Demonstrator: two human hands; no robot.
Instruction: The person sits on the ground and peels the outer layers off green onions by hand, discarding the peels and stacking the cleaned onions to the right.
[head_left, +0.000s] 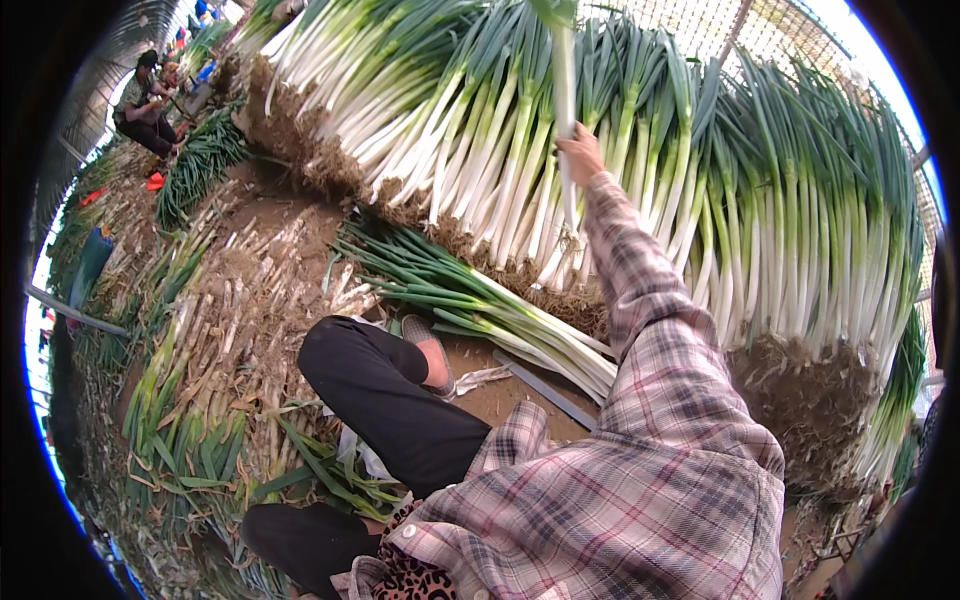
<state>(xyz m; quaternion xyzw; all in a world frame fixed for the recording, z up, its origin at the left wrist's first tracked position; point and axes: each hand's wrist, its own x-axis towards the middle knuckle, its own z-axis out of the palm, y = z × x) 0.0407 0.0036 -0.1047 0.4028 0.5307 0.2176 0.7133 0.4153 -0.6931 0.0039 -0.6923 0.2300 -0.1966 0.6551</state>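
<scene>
My right hand (581, 154) is closed around the white shaft of a large leek-like green onion (565, 82). The onion stands nearly upright in view, its roots low and its green leaves cut off by the top edge. Behind it leans a long row of similar green onions (487, 150), white shafts and roots towards me. Below the row, a loose bundle of green onions (525, 330) lies on the soil, and a flat grey strip (544, 390) lies beside its white ends. My left hand is out of view.
My bent knees (382, 390) are beside the bundle. Trimmed stalks and leaves (247, 322) cover the ground at left. A person (146, 105) sits at the far upper left near a green heap (199, 161). A mesh cover (697, 26) rises behind the row.
</scene>
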